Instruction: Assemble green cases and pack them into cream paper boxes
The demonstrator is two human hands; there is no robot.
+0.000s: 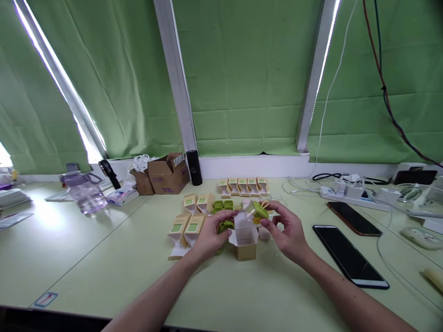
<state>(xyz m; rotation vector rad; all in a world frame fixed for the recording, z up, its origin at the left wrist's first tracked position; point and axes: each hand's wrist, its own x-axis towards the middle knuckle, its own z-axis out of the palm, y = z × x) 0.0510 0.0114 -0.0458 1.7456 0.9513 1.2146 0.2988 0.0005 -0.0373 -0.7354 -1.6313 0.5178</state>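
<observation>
Two hands: both work over the middle of the table (104,258), close together.
Right hand (289,233): its grip is closed with the fingertips around a small green item (259,211), held in the air.
Left hand (211,233): fingers curled at the flap of the open box (245,240); whether it really pinches the flap, I cannot tell.
Key relation: the green item is just above the open box, toward 1 o'clock from its mouth; its long axis lies about from 9 to 3 o'clock. The right hand is the nearer one.
Near edges: folded boxes (187,228) stand touching the left hand at 9 o'clock; green trays (221,205) are at 12 o'clock.
Free room: at 3 o'clock a black phone (349,253) lies well apart; toward 6 o'clock the table is bare.
</observation>
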